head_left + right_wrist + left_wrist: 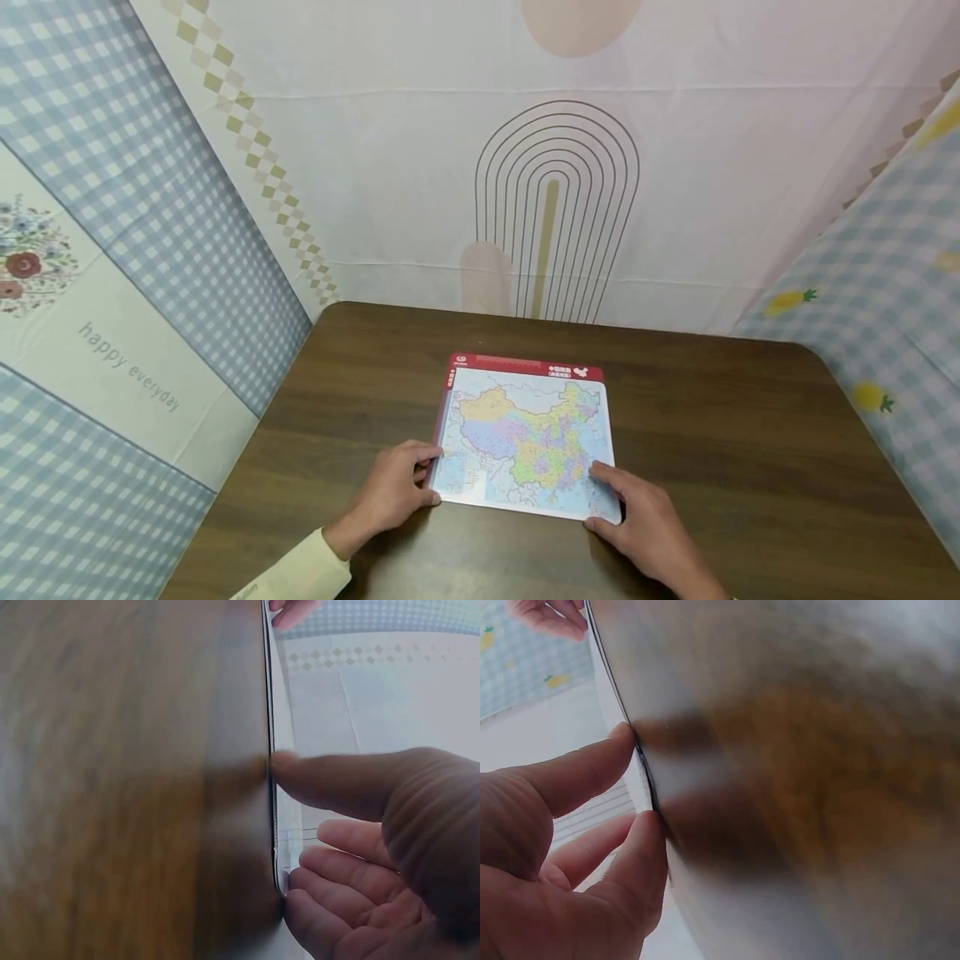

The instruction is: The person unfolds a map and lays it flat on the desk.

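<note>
A thin rectangular map board with a red top border lies on the brown wooden table, its coloured map of China face up. My left hand grips its near left corner, thumb at the front edge and fingers along the left side. At the near right corner my right hand holds it, thumb on the front edge and a finger over the printed face. In the left wrist view, the thumb and fingertips meet the board's dark thin edge. The right wrist view shows the thumb and curled fingers along that edge.
The wooden table extends around the board on all sides. A white cloth with arch lines hangs behind it. Blue checked cloths hang at the left and right.
</note>
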`<state>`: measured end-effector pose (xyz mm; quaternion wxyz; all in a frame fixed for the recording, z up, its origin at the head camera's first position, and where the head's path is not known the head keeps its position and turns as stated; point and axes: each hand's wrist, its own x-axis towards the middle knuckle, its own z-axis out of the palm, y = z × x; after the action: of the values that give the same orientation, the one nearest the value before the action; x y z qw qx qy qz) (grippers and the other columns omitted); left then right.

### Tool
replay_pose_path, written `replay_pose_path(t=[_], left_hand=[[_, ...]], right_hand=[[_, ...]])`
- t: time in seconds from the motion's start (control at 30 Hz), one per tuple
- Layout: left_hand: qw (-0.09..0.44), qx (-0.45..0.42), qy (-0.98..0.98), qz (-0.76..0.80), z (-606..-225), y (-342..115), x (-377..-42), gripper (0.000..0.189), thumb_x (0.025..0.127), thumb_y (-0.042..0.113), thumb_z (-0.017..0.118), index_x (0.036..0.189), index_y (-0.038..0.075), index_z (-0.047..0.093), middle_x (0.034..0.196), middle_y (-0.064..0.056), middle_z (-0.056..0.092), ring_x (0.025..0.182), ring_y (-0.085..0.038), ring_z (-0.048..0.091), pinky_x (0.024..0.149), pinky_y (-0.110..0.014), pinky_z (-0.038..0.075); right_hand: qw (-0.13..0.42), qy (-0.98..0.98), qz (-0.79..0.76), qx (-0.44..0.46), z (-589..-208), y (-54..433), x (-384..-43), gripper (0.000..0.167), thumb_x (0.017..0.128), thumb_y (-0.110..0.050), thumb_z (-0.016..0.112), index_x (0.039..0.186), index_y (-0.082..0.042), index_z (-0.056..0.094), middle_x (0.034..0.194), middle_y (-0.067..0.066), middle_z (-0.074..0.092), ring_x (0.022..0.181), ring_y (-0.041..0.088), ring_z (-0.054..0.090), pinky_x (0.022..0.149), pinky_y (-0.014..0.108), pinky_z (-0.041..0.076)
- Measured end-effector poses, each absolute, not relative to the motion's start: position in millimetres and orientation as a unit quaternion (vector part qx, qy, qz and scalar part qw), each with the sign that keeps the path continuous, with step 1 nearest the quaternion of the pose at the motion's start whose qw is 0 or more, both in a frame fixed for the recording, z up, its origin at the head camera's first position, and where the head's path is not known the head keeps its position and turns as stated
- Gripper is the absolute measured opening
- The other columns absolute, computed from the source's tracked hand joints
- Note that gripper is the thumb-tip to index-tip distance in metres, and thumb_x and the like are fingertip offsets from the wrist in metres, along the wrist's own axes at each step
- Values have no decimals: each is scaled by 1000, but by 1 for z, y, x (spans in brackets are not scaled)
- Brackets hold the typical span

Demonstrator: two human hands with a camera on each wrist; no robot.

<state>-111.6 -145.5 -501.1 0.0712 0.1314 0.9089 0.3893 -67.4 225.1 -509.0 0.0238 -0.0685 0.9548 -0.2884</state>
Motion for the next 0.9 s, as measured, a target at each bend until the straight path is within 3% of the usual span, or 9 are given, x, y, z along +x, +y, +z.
replay_pose_path(t=[0.47,0.67,0.9], left_hand=[[82,109,896,422,-504,-153,-118,55,66,-2,97,118,1,79,115,-12,72,93,-15,69,78,-25,60],[90,105,896,421,-504,-155,-118,48,70,2,96,115,7,81,119,-10,74,102,-16,72,80,-24,61],[103,92,890,435,-504,-156,-117,54,75,3,94,126,9,78,133,-16,71,112,-20,73,83,-25,62]], right_hand=[[30,958,-277,-65,-509,224,-68,64,80,-24,94,138,-11,70,140,8,71,131,33,65,105,54,54],[40,957,-278,-66,-507,223,-68,64,81,-25,93,139,-11,70,141,9,70,132,34,65,105,54,53],[37,960,-267,-77,-504,224,-69,63,82,-26,92,139,-10,69,140,9,70,131,33,66,105,54,54]])
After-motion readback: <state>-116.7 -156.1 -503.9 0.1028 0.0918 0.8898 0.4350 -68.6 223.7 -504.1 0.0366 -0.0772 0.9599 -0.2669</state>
